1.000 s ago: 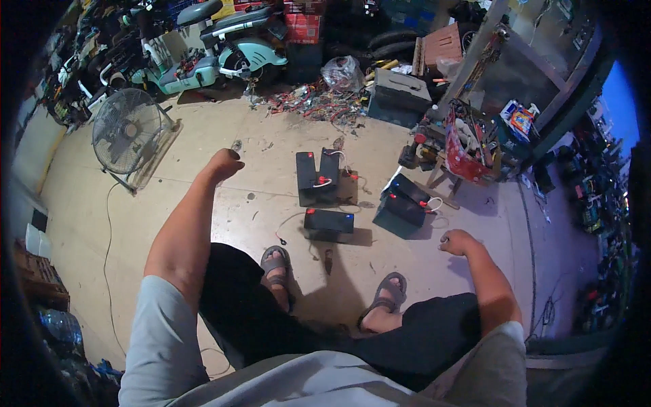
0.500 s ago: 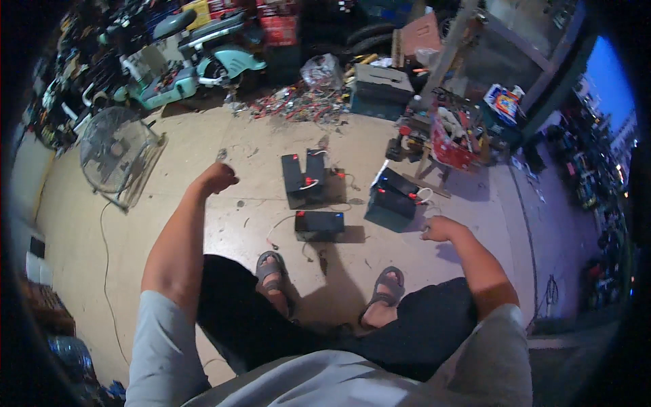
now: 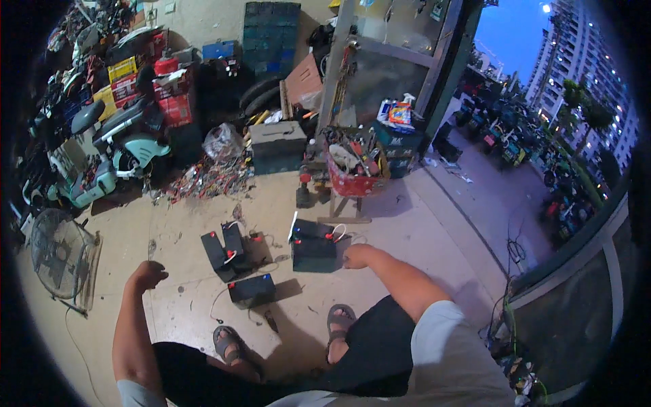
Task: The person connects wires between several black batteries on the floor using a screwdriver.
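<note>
My left hand point(image 3: 149, 275) hangs above the floor on the left, fingers loosely curled in, nothing visible in them. My right hand point(image 3: 357, 256), also curled, is beside the right edge of a pair of black batteries point(image 3: 316, 258); whether it touches them I cannot tell. That pair has red terminal caps and a white wire loop. Left of it stand two more black batteries point(image 3: 218, 256), with red caps and a short white lead. Closer to my feet lies a single black battery point(image 3: 252, 292) with a thin wire trailing from its left end.
A floor fan point(image 3: 60, 254) stands at the left, near a pale green scooter point(image 3: 139, 152). Behind the batteries are a heap of wire scraps point(image 3: 210, 176), a dark box point(image 3: 277, 146) and a red tool basin point(image 3: 356, 178) on a stand. An open doorway lies right; sandalled feet point(image 3: 230, 346) are below.
The view has swung up and to the right, bringing more of the doorway, street and buildings in. My right hand now appears closer to the right battery pair. Both hands stay curled.
</note>
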Tool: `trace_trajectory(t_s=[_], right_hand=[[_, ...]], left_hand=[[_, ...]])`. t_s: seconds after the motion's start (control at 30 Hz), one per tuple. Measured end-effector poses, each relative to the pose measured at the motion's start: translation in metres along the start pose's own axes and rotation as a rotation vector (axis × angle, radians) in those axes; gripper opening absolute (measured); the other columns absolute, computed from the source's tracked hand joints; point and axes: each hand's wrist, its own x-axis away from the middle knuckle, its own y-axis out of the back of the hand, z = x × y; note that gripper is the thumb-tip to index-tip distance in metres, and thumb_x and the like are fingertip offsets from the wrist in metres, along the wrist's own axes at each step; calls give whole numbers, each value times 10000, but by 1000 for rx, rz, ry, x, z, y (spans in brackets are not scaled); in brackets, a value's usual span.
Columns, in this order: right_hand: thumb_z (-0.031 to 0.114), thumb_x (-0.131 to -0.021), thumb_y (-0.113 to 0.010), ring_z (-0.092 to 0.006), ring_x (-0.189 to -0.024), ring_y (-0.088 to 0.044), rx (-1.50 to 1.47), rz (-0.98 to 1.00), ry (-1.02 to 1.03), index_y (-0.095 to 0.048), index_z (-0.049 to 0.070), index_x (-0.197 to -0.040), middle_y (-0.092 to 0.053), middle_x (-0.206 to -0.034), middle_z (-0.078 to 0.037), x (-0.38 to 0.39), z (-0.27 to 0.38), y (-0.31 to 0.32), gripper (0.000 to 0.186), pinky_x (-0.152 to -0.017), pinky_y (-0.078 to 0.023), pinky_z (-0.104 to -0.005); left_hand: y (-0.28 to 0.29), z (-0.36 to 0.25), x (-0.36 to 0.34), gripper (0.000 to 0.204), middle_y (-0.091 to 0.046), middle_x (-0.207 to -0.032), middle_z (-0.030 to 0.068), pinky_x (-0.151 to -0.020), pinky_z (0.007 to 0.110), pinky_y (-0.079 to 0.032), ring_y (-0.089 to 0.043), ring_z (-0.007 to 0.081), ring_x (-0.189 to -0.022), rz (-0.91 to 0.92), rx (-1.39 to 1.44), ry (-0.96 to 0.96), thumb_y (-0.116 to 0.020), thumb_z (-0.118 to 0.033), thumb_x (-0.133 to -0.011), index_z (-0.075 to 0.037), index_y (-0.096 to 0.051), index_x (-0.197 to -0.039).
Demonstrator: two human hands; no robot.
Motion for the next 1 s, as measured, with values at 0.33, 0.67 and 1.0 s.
trace_trajectory(t_s=[0.33, 0.67, 1.0], right_hand=[[189, -911, -689, -414, -953, -725, -667, -1236, -381, -730, 20, -1140, -753, -997, -234, -16, -62, 106, 288, -880, -565, -458], [147, -886, -696, -427, -1115, -660, -464, -1362, -543, -694, 45, -1253, -690, -1196, -231, -66, -158, 147, 381, -951, -529, -493], [342, -972, -618, -449, -1026, -698, -436, -964, -777, -725, 46, -1066, -736, -1088, -240, -123, -215, 165, 328, -911, -547, -544]], left_hand=[[-6, -29, 14, 490, -753, -1192, 177, -965, 385, -561, -712, 294, -1113, -27, -269, -209, -765, -330, -901, -2, -707, -1260], [-6, -104, 38, 496, -754, -1192, 166, -962, 383, -567, -719, 310, -1112, 106, -339, -162, -784, -343, -901, -45, -699, -1289], [-16, -145, -11, 544, -742, -1219, 186, -951, 396, -573, -720, 328, -1111, 193, -340, -69, -798, -328, -882, -15, -676, -1311]])
